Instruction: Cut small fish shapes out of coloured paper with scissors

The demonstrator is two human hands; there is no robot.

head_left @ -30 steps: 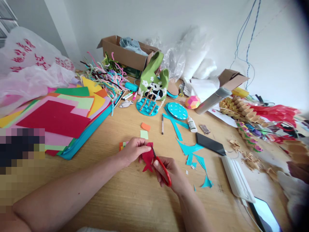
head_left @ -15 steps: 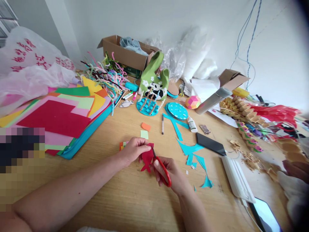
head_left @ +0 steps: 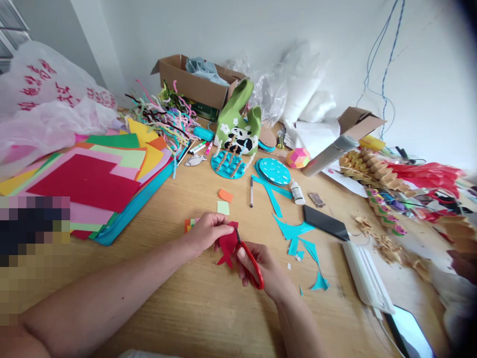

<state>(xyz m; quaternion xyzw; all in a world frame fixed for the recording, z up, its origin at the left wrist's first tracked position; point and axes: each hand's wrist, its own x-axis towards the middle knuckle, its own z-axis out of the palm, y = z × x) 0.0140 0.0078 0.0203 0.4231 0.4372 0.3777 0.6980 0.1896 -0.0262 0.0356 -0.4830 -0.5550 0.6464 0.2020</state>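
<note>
My left hand (head_left: 211, 232) pinches a small piece of red paper (head_left: 226, 244), partly cut, with a forked lower end. Red-handled scissors (head_left: 255, 267) are in my right hand (head_left: 261, 268), their blades at the paper's right edge near my left fingertips. How far the blades are apart is hard to make out. Small coloured paper pieces (head_left: 187, 224) lie partly hidden behind my left hand. Just beyond it are a light green paper square (head_left: 223, 208) and an orange paper piece (head_left: 225, 195).
Stacked coloured paper (head_left: 85, 181) lies at left. Blue scraps (head_left: 292, 227), a black power bank (head_left: 325, 222) and a white power strip (head_left: 367, 273) are at right. Farther back stand a green panda bag (head_left: 238, 127), a glue bottle (head_left: 296, 192) and a grey tumbler (head_left: 331, 155). Another person's hand (head_left: 464, 263) shows at the right edge.
My two hands, the scissors and the red paper hold almost the same position. At the right edge, the other person's hand and sleeve have shifted slightly.
</note>
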